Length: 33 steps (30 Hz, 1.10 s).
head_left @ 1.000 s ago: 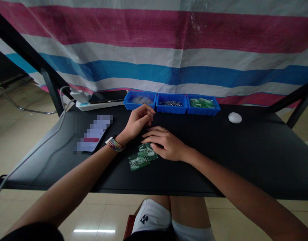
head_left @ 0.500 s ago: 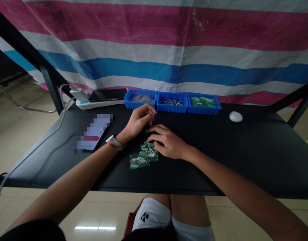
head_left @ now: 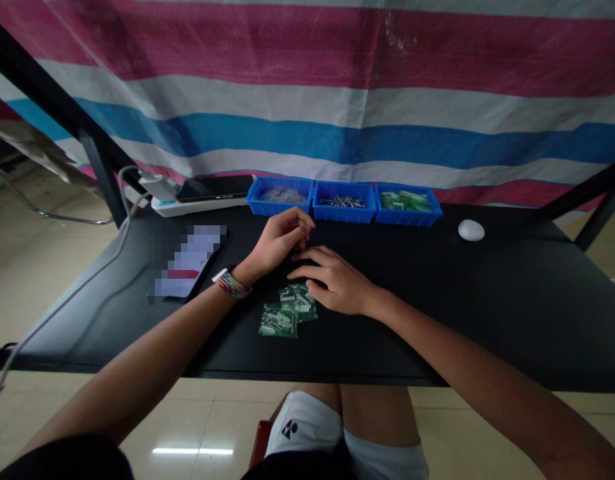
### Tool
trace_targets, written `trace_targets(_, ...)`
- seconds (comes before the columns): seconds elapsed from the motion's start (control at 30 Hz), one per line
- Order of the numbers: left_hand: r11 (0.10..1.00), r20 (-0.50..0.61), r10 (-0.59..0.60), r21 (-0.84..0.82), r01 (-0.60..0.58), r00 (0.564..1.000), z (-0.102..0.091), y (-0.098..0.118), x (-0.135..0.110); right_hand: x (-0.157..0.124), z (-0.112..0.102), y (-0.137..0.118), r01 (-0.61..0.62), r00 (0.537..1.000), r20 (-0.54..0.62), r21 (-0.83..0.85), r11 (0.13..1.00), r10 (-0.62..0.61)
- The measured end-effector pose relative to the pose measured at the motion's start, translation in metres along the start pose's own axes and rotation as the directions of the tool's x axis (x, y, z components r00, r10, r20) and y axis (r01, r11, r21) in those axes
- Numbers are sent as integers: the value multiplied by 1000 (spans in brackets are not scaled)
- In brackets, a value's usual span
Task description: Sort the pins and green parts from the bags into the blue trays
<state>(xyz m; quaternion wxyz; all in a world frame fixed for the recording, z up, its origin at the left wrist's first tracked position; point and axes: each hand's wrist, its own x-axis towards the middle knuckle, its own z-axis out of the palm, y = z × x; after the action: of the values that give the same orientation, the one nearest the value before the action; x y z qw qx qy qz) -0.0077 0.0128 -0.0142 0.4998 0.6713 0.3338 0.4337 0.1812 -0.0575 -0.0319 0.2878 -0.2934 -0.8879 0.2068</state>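
Head view shows left hand (head_left: 279,241) curled, grip unclear, right hand (head_left: 337,283) spread by green packets (head_left: 279,321), dark logo (head_left: 290,429) on shorts (head_left: 315,420).

striped sheet (head_left: 307,110) behind black table (head_left: 487,307) | dark device (head_left: 217,188) atop white power strip (head_left: 187,208) | white oval object (head_left: 471,231) at right

packets (head_left: 278,322) on table (head_left: 387,353) before bins (head_left: 343,214) (three abreast), phone (head_left: 193,261) left of packets
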Motion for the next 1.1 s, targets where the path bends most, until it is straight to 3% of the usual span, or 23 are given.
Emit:
trace_targets(0.47, 1000, 27, 4, 14, -4, 1000, 0, -2, 0, 0, 2, 6, -30, 997, -74, 95, 995, 37)
trace_targets(0.6, 1000, 44, 2, 19, -2, 999, 0, -4, 0, 1, 4, 9, -48, 996, -72, 88, 995, 55)
trace_targets(0.83, 999, 65, 9, 38, -12, 998, -1, -6, 1, 0, 4, 16, -95, 980, -172, 10, 995, 95)
trace_targets(0.9, 999, 90, -5, 45, 0, 996, -1, -6, 1, 1, 0, 21, -154, 949, -261, 103, 983, 176)
trace_targets(1.0, 998, 134, -28, 64, 20, 991, 0, -5, 1, 1, -5, 33, -234, 845, -373, 387, 892, 384)
trace_targets(1.1, 997, 169, -20, 74, 8, 985, 2, -2, -1, 1, -8, 40, -221, 765, -409, 558, 800, 497)
